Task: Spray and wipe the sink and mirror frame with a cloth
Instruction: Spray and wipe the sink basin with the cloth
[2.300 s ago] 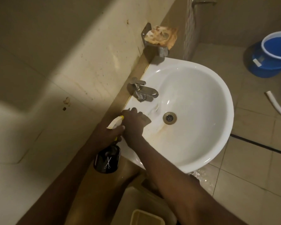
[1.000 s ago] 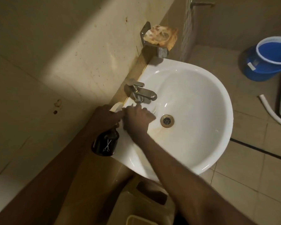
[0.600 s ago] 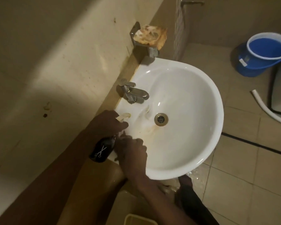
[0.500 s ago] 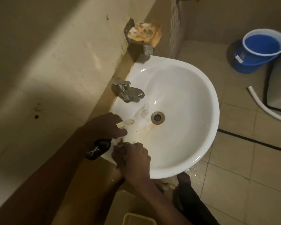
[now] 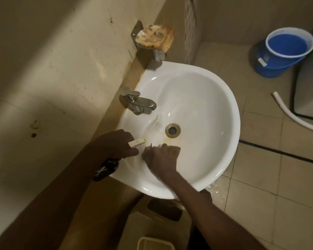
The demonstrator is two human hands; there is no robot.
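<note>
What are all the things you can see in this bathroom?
sink: one, white, fixed to the wall, brownish stain near the drain
drain: one, metal, bottom of the basin
tap: one, silver, on the sink's back edge
soap dish: one, metal bracket with an orange-stained top, on the wall above the sink
bucket: one, blue, on the floor, far right
pipe: one, white, lying on the floor
spray bottle: one, dark with a pale nozzle, over the sink's near rim
left hand: grips the spray bottle
right hand: curled inside the basin; a cloth cannot be made out
</note>
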